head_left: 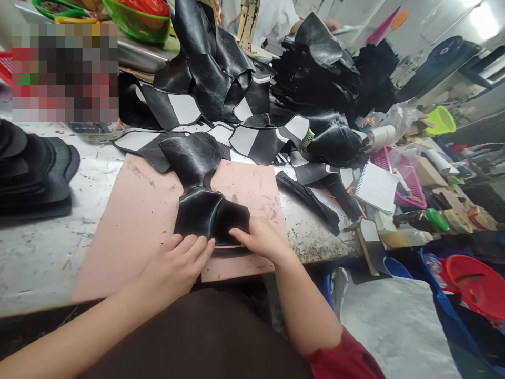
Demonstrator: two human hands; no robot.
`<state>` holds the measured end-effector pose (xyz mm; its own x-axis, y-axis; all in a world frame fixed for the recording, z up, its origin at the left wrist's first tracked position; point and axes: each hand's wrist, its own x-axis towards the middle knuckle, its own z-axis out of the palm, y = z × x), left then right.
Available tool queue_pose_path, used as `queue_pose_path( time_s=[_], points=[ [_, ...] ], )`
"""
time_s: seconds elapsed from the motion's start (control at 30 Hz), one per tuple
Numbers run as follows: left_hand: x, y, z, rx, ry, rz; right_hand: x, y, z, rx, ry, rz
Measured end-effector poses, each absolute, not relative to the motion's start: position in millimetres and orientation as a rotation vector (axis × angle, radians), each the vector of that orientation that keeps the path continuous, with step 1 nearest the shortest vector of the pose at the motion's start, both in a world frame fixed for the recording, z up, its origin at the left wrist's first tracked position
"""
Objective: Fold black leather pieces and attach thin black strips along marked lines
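Observation:
A glossy black leather piece [199, 208], narrow in the middle and flared at both ends, lies on a pink board [138, 210] at the table's front edge. My left hand [181, 263] is on the piece's near left edge, its fingers side by side and bent over the leather, thumb hidden. At the near right corner my right hand [260, 239] grips the leather, thumb on top and the other fingers out of sight beneath. Just behind the board lie black pieces with white patches [252, 142].
Stacked black shapes [35, 173] stand at the left. Behind are heaps of black leather [315, 73] and a green basket [142, 23]. To the right are a white notebook [376, 187], a pink basket [406, 179], bottles and a red basin [477, 284]. Another person's hand [333, 25] shows at the back.

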<state>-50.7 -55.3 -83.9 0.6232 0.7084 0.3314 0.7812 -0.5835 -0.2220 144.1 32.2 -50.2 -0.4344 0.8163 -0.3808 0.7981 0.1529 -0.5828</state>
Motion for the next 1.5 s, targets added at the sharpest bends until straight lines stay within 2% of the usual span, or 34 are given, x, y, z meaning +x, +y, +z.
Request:
queue_pose_path(
  time_s=[0.23,0.4,0.53,0.7,0.8,0.87,1.0,1.17,1.37,1.5],
  points=[
    [-42.4,-44.4,-80.4,-2.595,-1.16,-0.326,144.4,26.6,-55.7,-1.589,-2.283,1.057],
    [-42.9,-35.6,-57.9,-2.818,-1.256,-0.262,146.6,17.3,-54.7,-1.564,-2.15,1.153],
    [-47.8,-50.0,-35.4,-2.799,-1.678,-0.898,142.8,0.6,-54.1,-1.414,-1.802,1.305],
    [-41.9,-73.9,-29.5,-2.922,-2.829,-1.572,130.3,-23.9,-56.1,-1.222,-1.379,1.446],
    [-30.2,-76.9,-34.5,-2.249,-3.375,-2.277,126.2,-34.9,-58.0,-1.188,-1.312,1.504],
    [-21.7,-77.3,-38.4,-1.668,-3.425,-2.625,126.3,-40.0,-59.5,-1.162,-1.317,1.494],
    [-8.6,-79.8,-44.8,-1.248,-3.378,-2.849,130.2,-45.9,-62.1,-1.128,-1.37,1.403],
    [0.5,-82.9,-48.9,-1.136,-3.324,-2.944,133.9,-49.6,-63.9,-1.153,-1.439,1.315],
    [2.7,-84.5,-58.4,-1.394,-3.177,-2.877,138.8,-51.7,-61.7,-1.221,-1.56,1.256],
    [2.6,-86.8,-59.9,-1.332,-3.148,-2.943,138.3,-53.3,-59.3,-1.297,-1.606,1.215]
  ],
)
